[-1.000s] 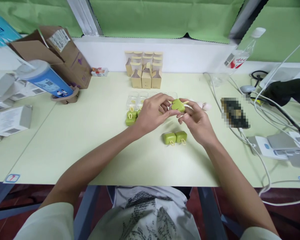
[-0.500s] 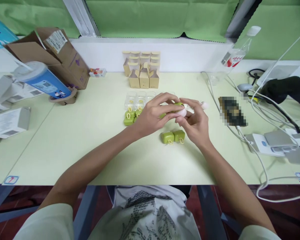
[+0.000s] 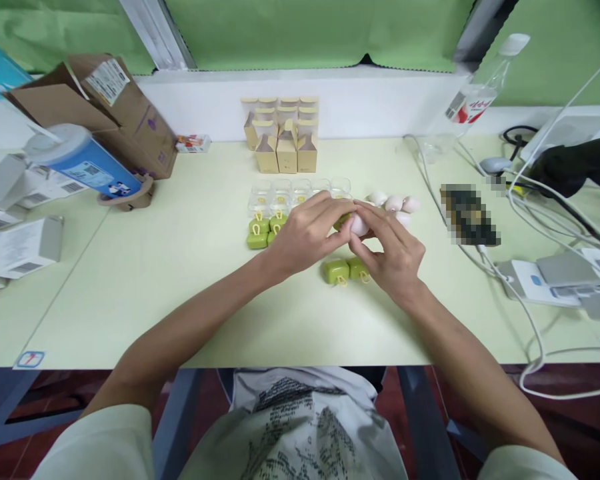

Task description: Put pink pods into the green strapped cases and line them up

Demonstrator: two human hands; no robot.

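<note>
My left hand (image 3: 305, 233) is closed around a green case (image 3: 341, 222), mostly hidden by its fingers. Against that case, my right hand (image 3: 395, 260) pinches a pale pink egg-shaped piece (image 3: 360, 227); how far the two fit together cannot be made out. Below the hands lie two green cases (image 3: 337, 272) with yellow loops. Several more green cases (image 3: 257, 241) stand in a group left of my left hand. Beyond my right hand rest several pale pink egg-shaped pieces (image 3: 394, 203). Clear plastic cups (image 3: 281, 195) stand in rows behind the hands.
Small open tan boxes (image 3: 307, 160) stand against the wall. At left are a cardboard box (image 3: 140, 127), a blue canister (image 3: 97, 167) and white boxes (image 3: 33, 247). On the right are a plastic bottle (image 3: 473, 107), a blurred-out dark object (image 3: 470, 215) and white cables (image 3: 525, 327).
My hands have turned, so the green case now sits left of the pink piece rather than above it. My right fingers have come down and left, uncovering more pink pieces behind.
</note>
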